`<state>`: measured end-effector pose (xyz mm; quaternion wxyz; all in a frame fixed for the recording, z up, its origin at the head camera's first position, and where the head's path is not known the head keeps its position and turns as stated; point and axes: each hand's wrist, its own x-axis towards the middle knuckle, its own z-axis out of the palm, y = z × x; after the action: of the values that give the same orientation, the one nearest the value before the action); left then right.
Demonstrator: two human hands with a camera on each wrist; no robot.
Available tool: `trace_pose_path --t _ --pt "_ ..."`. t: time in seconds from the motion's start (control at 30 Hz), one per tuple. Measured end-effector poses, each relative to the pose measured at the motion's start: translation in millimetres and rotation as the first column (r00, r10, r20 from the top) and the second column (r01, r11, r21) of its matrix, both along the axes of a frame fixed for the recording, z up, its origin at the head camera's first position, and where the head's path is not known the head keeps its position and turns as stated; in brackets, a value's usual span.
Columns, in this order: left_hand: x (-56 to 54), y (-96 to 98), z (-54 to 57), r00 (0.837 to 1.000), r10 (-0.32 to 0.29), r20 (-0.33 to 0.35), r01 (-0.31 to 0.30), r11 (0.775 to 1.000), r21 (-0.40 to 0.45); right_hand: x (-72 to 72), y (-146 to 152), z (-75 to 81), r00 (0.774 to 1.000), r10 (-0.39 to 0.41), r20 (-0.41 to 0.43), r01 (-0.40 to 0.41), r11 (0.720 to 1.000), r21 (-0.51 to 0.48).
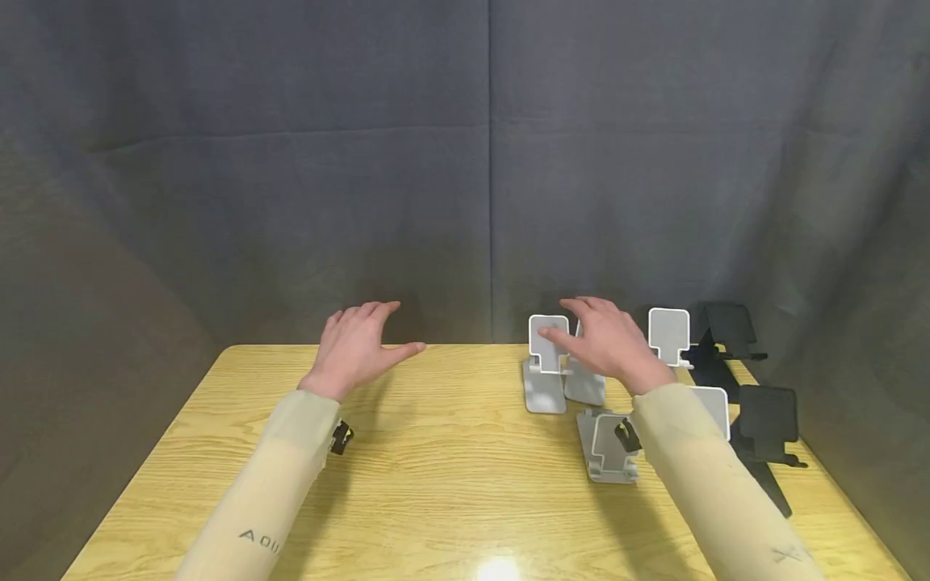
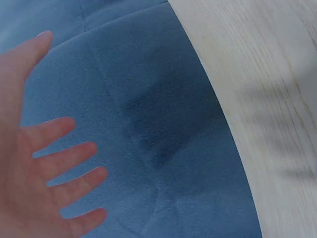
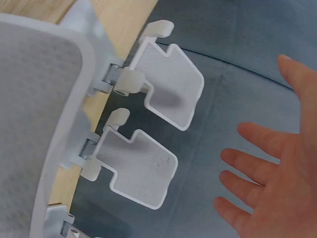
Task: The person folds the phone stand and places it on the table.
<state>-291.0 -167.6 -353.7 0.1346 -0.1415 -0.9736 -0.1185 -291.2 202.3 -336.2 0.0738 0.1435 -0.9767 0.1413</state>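
My left hand (image 1: 354, 349) hovers over the back left of the table, fingers spread and thumb out, holding nothing. In the left wrist view its palm shows bare. My right hand (image 1: 609, 343), likewise spread, is raised above a group of white-and-grey phone stands. Nearest it are an upright phone stand (image 1: 545, 394) at its thumb and a second stand (image 1: 585, 387) partly hidden behind the hand. In the right wrist view two stand plates (image 3: 171, 87) lie to the side of the fingers, apart from them. A lower phone stand (image 1: 610, 444) sits nearer me, below the right wrist.
Two more white stands, a back one (image 1: 668, 332) and a front one (image 1: 714, 407) partly behind my sleeve, are on the right. Two black phone stands (image 1: 768, 413) stand by the right edge. A grey curtain (image 1: 349, 202) surrounds the wooden table (image 1: 436, 484).
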Motion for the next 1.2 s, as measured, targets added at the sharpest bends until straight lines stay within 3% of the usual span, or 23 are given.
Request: trace_pose_path --t 0.27,0.67,1.0,1.2 --pt "7.5 3.3 1.6 1.000 -0.015 -0.021 0.015 1.000 0.008 12.3 13 6.6 0.999 0.011 -0.031 -0.012 0.998 -0.058" --pt "19.9 8.9 -4.8 0.999 -0.045 0.021 0.043 0.995 0.089 42.1 33 13.3 1.000 0.027 0.001 -0.027 0.992 -0.126" --pt "28.1 12.8 -11.3 0.997 -0.061 0.047 0.056 0.992 0.110 65.7 53 12.8 0.994 0.055 0.098 -0.047 0.995 -0.086" --pt "31.3 12.7 -12.8 0.997 -0.066 0.049 0.061 0.993 0.105 75.7 62 3.8 0.993 0.075 0.092 -0.069 0.995 -0.072"
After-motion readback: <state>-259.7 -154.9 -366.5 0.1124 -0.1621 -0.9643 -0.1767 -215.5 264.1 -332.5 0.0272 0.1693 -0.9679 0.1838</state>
